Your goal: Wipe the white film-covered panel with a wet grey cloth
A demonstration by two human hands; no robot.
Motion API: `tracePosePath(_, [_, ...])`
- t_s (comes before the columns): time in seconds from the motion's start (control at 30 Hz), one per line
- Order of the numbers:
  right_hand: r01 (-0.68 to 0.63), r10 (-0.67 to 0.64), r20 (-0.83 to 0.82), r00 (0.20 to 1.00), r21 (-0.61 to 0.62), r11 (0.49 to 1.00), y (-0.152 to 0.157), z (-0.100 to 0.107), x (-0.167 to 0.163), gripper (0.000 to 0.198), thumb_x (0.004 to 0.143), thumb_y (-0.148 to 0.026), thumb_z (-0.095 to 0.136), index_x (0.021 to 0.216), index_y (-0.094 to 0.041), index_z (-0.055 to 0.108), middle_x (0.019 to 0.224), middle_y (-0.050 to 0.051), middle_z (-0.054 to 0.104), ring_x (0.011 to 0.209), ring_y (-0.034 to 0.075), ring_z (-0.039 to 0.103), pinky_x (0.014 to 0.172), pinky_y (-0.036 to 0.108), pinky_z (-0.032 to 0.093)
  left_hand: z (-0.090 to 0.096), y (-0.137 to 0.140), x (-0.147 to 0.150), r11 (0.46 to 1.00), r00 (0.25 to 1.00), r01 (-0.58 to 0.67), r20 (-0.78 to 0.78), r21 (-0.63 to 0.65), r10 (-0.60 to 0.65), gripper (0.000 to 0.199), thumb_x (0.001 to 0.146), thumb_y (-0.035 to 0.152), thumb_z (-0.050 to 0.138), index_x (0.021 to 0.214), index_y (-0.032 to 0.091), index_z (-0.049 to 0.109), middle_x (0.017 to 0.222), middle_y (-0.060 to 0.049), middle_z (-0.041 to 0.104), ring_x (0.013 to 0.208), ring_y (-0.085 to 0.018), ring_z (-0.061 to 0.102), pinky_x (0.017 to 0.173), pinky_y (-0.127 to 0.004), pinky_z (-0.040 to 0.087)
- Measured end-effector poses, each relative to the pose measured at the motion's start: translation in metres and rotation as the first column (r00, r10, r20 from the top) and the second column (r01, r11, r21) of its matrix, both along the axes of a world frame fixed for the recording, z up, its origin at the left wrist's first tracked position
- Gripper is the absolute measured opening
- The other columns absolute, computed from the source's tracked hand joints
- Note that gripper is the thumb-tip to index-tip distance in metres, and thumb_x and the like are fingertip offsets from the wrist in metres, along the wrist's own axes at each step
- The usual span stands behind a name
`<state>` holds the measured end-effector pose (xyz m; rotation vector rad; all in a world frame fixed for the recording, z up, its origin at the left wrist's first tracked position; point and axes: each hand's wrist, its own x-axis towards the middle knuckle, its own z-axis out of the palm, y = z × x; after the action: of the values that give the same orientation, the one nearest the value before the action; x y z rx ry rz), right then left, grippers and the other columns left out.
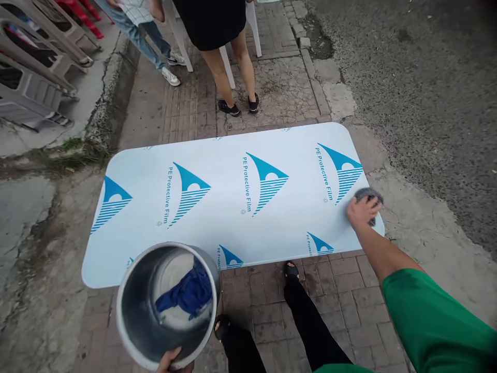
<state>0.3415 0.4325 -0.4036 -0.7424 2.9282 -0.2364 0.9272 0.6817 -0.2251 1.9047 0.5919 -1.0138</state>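
The right hand (361,212), out at three o'clock, presses its closed fingers onto a grey wadded cloth (369,197) at the right end of the long white table top covered in blue-printed protective film (233,191). Down at seven o'clock, the left hand (173,360) grips the near rim of a round shiny metal bucket (140,316), thumb curled over the edge. Inside it lies a crumpled blue rag (188,292). At twelve o'clock, two other people's legs (229,67) stand on the brick pavement (279,88) beyond the table.
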Motion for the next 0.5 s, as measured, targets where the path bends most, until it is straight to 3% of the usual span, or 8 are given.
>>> tracePosePath(0.1, [-0.366, 0.368, 0.062, 0.928, -0.035, 0.93, -0.042, 0.007, 0.07, 0.059, 0.099, -0.037, 0.039, 0.15, -0.01, 0.052, 0.17, 0.019, 0.025, 0.157, 0.041, 0.014, 0.121, 0.068, 0.026, 0.008, -0.031, -0.024, 0.998, 0.997, 0.07, 0.04, -0.004, -0.07, 0.083, 0.061, -0.007, 0.049, 0.135, 0.026, 0.064, 0.088, 0.002, 0.077, 0.073, -0.014, 0.069, 0.064, -0.016, 0.056])
tracePosePath(0.13, [-0.51, 0.515, 0.1, 0.851, -0.074, 0.857, -0.046, 0.008, 0.103, 0.058, 0.098, -0.036, 0.041, 0.149, -0.01, 0.053, 0.17, 0.017, 0.025, 0.158, 0.041, 0.014, 0.121, 0.069, 0.024, 0.01, -0.039, -0.029, 0.996, 0.994, 0.094, 0.05, 0.004, -0.094, 0.083, 0.06, -0.007, 0.05, 0.136, 0.025, 0.064, 0.087, 0.002, 0.077, 0.074, -0.015, 0.07, 0.064, -0.017, 0.056])
tracePosePath(0.2, [-0.752, 0.778, 0.161, 0.607, -0.198, 0.628, -0.036, 0.007, 0.182, 0.057, 0.096, -0.034, 0.045, 0.148, -0.013, 0.055, 0.17, 0.013, 0.028, 0.158, 0.039, 0.015, 0.123, 0.068, 0.021, 0.013, -0.052, -0.035, 0.99, 0.988, 0.14, 0.061, 0.0, -0.14, 0.084, 0.06, -0.006, 0.052, 0.136, 0.026, 0.064, 0.087, 0.002, 0.077, 0.079, -0.017, 0.071, 0.065, -0.018, 0.056])
tracePosePath(0.27, [-0.838, 0.904, 0.205, 0.375, -0.341, 0.425, -0.012, 0.004, 0.266, 0.055, 0.095, -0.033, 0.047, 0.147, -0.02, 0.057, 0.168, 0.005, 0.035, 0.158, 0.035, 0.02, 0.126, 0.064, 0.02, 0.014, -0.062, -0.036, 0.983, 0.98, 0.184, 0.075, -0.017, -0.182, 0.082, 0.059, -0.004, 0.054, 0.135, 0.026, 0.065, 0.087, 0.001, 0.077, 0.084, -0.018, 0.071, 0.067, -0.019, 0.057])
tracePosePath(0.33, [-0.833, 0.945, 0.261, 0.195, -0.465, 0.3, 0.007, 0.002, 0.334, 0.051, 0.093, -0.031, 0.048, 0.143, -0.031, 0.06, 0.158, -0.003, 0.05, 0.152, 0.028, 0.035, 0.13, 0.056, 0.019, 0.016, -0.069, -0.034, 0.969, 0.965, 0.243, 0.109, -0.037, -0.238, 0.076, 0.061, 0.0, 0.058, 0.133, 0.026, 0.066, 0.09, 0.0, 0.077, 0.089, -0.021, 0.072, 0.073, -0.023, 0.059])
tracePosePath(0.4, [-0.8, 0.938, 0.323, 0.123, -0.528, 0.287, 0.007, 0.004, 0.368, 0.048, 0.093, -0.032, 0.048, 0.138, -0.037, 0.064, 0.142, -0.005, 0.065, 0.14, 0.025, 0.049, 0.131, 0.049, 0.019, 0.017, -0.074, -0.028, 0.952, 0.943, 0.305, 0.151, -0.036, -0.296, 0.07, 0.063, 0.006, 0.062, 0.131, 0.026, 0.066, 0.091, -0.002, 0.077, 0.092, -0.024, 0.072, 0.081, -0.029, 0.061])
tracePosePath(0.43, [-0.784, 0.919, 0.366, 0.143, -0.525, 0.331, -0.001, 0.008, 0.368, 0.045, 0.094, -0.034, 0.048, 0.135, -0.037, 0.066, 0.133, -0.004, 0.071, 0.134, 0.024, 0.054, 0.131, 0.046, 0.022, 0.018, -0.076, -0.023, 0.945, 0.935, 0.325, 0.16, -0.029, -0.316, 0.068, 0.064, 0.009, 0.064, 0.13, 0.025, 0.067, 0.091, -0.002, 0.077, 0.092, -0.025, 0.072, 0.084, -0.033, 0.061])
tracePosePath(0.5, [-0.735, 0.83, 0.469, 0.302, -0.44, 0.516, -0.033, 0.021, 0.335, 0.042, 0.096, -0.043, 0.05, 0.13, -0.03, 0.07, 0.119, 0.001, 0.076, 0.123, 0.024, 0.061, 0.125, 0.044, 0.032, 0.021, -0.08, -0.013, 0.944, 0.934, 0.33, 0.154, -0.021, -0.323, 0.065, 0.064, 0.01, 0.064, 0.127, 0.023, 0.068, 0.089, -0.003, 0.076, 0.09, -0.026, 0.072, 0.087, -0.036, 0.061])
